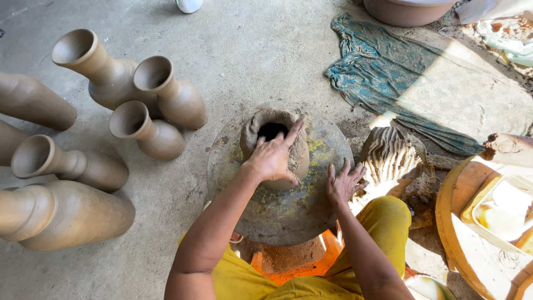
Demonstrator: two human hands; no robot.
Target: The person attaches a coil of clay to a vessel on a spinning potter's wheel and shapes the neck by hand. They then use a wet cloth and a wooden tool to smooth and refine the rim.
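A lump of wet brown clay (261,129) with a dark hollow in its top sits on a round potter's wheel (311,208). My left hand (273,156) lies flat over the clay's near side, fingers spread toward the hollow. My right hand (344,182) rests open on the wheel's right rim, fingers apart and smeared with clay. Just beyond it stands a ridged mound of raw clay (391,158). Neither hand grips anything.
Several unfired clay vases (161,94) stand on the concrete floor to the left. A blue patterned cloth (383,72) lies at the back right. A yellow tub with a tray of water (502,208) is at the right. An orange stool (302,269) sits under the wheel.
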